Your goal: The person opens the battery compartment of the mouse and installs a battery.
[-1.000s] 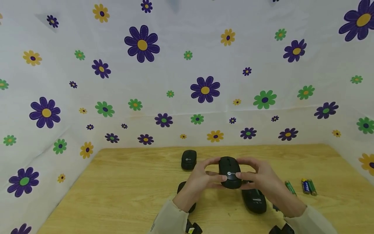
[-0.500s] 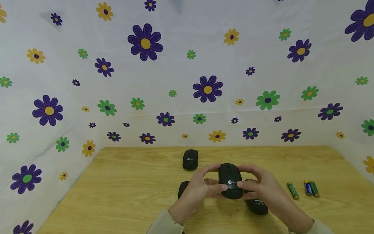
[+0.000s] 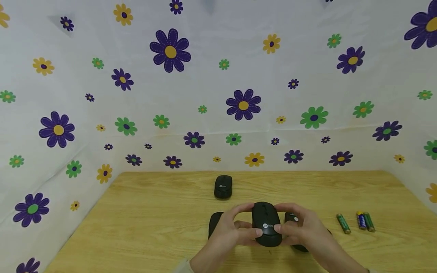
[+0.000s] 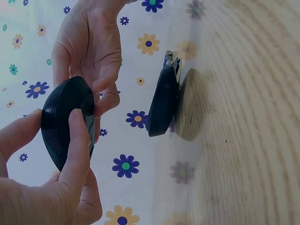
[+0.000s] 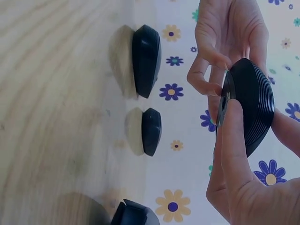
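Both hands hold a black computer mouse (image 3: 266,220) up over the table, its buttons and white logo facing the head camera. My left hand (image 3: 232,233) grips its left side, thumb near the lower edge and index finger at the upper corner. Mirroring that, my right hand (image 3: 304,229) pinches the right side. Ridged grooves along the edge of the mouse (image 5: 255,108) show in the right wrist view. Just behind the right hand lies another black mouse (image 3: 300,248), partly covered by it. A further mouse (image 3: 215,223) is half hidden by the left hand.
A black mouse (image 3: 223,187) sits toward the back of the wooden table (image 3: 153,212). On the right lie a green battery (image 3: 343,223), a blue-and-yellow battery (image 3: 361,220) and another green one. A white flowered cloth (image 3: 205,83) surrounds the table's back and sides.
Both hands have lowered the held mouse and drawn it nearer the person. The head view has shifted slightly, and the other mice and batteries stay where they were on the table.
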Demonstrator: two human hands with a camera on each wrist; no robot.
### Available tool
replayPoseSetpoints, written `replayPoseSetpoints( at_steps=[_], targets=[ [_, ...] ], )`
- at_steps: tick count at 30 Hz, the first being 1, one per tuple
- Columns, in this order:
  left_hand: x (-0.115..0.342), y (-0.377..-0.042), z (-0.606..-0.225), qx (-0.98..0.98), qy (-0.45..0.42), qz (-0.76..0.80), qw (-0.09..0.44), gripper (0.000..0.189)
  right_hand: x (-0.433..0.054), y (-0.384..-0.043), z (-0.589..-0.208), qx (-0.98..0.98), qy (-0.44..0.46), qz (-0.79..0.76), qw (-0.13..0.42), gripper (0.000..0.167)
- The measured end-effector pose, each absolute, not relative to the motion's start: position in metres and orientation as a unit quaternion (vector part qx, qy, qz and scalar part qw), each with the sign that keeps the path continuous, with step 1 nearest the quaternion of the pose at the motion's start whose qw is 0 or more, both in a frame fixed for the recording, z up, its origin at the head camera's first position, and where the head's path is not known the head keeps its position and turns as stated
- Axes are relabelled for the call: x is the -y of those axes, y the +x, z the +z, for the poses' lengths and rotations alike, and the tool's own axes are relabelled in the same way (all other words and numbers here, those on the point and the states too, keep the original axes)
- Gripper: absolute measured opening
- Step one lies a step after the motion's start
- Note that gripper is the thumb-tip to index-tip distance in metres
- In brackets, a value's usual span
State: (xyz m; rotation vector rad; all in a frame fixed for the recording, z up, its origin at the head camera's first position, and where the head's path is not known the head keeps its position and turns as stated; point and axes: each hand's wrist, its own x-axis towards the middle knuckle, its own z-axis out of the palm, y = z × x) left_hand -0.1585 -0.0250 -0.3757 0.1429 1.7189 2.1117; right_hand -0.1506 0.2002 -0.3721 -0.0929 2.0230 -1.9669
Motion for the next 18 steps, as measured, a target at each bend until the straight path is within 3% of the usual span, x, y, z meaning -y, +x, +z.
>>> replayPoseSetpoints(
  at_steps=[18],
  targets=[
    [0.0317, -0.1497, -0.3729, -0.627, 0.075, 0.748, 0.204, 0.067, -0.2008, -0.1443, -0.3695, -0.718, -0.029, -0.673, 0.177, 0.077]
  ],
)
